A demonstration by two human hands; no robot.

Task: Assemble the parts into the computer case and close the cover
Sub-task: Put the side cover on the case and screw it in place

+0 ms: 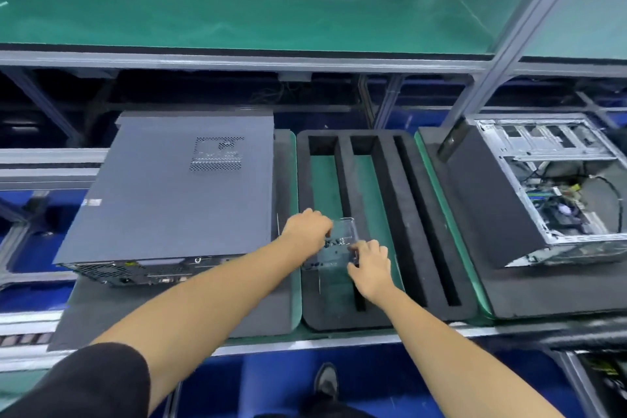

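A closed dark grey computer case lies flat on a grey foam pad at the left, cover on, rear ports facing me. A small clear plastic box holding small dark parts sits over the black foam tray in the middle. My left hand grips the box's left side with curled fingers. My right hand pinches its right edge. Another case stands open at the right, tilted on a foam wedge, its motherboard and cables showing.
A green shelf runs overhead on aluminium posts. The foam tray has long slots with green mat showing through. The bench's front rail runs below the pads, with blue floor and my shoe beneath.
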